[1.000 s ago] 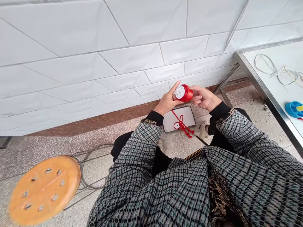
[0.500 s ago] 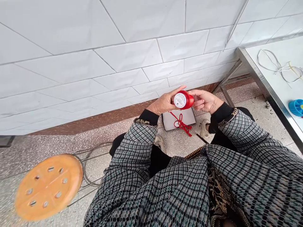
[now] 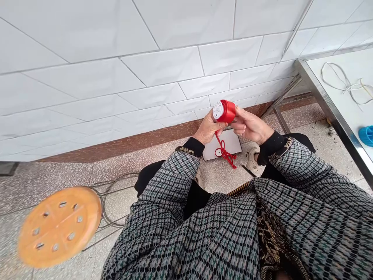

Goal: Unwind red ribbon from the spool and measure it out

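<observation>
A red cylindrical container (image 3: 229,111) is held up in front of me, tilted so that the round white label on its end faces me. My left hand (image 3: 207,127) is closed around its left side and underside. At its other end, the bent fingers of my right hand (image 3: 253,125) grip it, partly hidden behind it. Below the hands is a red cord (image 3: 223,152) tied in a bow; whether it is attached to the container I cannot tell. Behind the cord, a shallow box with a pale grey face (image 3: 233,142) is on the floor between my feet.
To the left stands an orange round stool (image 3: 60,227) with slots in its seat. A metal-edged table (image 3: 329,103) on the right bears a loose white cable (image 3: 348,86) and a blue plastic item (image 3: 366,135). A white tiled wall (image 3: 175,66) rises close ahead.
Both hands have raised the red container slightly and turned it, so more of its red side shows. The left fingers have shifted lower around it.
</observation>
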`<state>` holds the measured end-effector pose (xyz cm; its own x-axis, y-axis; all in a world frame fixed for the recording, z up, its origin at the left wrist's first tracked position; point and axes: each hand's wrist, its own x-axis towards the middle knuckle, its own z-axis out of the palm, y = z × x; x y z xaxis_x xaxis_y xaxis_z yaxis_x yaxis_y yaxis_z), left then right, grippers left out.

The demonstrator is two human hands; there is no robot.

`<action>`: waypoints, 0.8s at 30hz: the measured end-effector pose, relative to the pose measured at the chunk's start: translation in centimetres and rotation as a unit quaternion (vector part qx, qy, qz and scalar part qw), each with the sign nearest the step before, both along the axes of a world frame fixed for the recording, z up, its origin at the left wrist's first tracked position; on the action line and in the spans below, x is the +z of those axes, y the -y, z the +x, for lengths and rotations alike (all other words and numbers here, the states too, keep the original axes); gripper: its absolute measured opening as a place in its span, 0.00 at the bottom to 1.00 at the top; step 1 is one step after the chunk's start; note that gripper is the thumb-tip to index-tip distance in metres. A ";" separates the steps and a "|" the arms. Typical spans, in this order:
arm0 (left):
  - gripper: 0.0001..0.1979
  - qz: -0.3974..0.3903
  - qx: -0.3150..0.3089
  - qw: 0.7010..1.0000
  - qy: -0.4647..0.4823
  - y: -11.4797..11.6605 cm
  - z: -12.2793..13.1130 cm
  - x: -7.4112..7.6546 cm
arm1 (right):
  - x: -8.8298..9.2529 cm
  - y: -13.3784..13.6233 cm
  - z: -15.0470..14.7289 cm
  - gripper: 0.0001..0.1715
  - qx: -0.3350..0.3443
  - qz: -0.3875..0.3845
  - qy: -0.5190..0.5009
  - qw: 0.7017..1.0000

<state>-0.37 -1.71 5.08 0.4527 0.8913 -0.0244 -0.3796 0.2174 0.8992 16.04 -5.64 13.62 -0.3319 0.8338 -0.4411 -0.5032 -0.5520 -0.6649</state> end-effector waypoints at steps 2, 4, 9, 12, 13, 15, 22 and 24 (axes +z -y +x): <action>0.32 -0.003 0.026 1.000 0.010 0.2 1.0 -0.3 | -0.9 0.1 -0.6 0.17 -0.025 0.048 0.045 0.997; 0.30 -0.008 0.038 0.999 0.016 0.4 1.9 -0.6 | -1.8 -0.2 -0.8 0.18 -0.069 0.073 0.078 0.992; 0.25 -0.019 0.076 0.997 0.005 1.1 3.5 -1.6 | -2.6 -2.1 0.4 0.16 -0.203 0.054 0.072 0.975; 0.24 0.002 0.082 0.997 -0.014 1.2 3.6 -1.9 | -2.1 -3.0 1.3 0.13 -0.218 0.004 0.051 0.975; 0.24 0.010 0.079 0.997 -0.017 1.1 3.5 -1.9 | -1.9 -3.1 1.4 0.11 -0.214 -0.013 0.044 0.976; 0.24 0.029 0.072 0.997 -0.031 0.9 3.2 -1.9 | -1.3 -3.0 1.6 0.10 -0.201 -0.047 0.027 0.978; 0.16 0.094 0.093 0.977 -0.168 -0.3 2.0 -2.6 | 0.4 -2.3 1.3 0.13 -0.151 -0.144 -0.038 0.977; 0.15 0.104 0.100 0.973 -0.179 -0.6 1.6 -2.9 | 0.7 -2.2 1.3 0.13 -0.134 -0.150 -0.043 0.979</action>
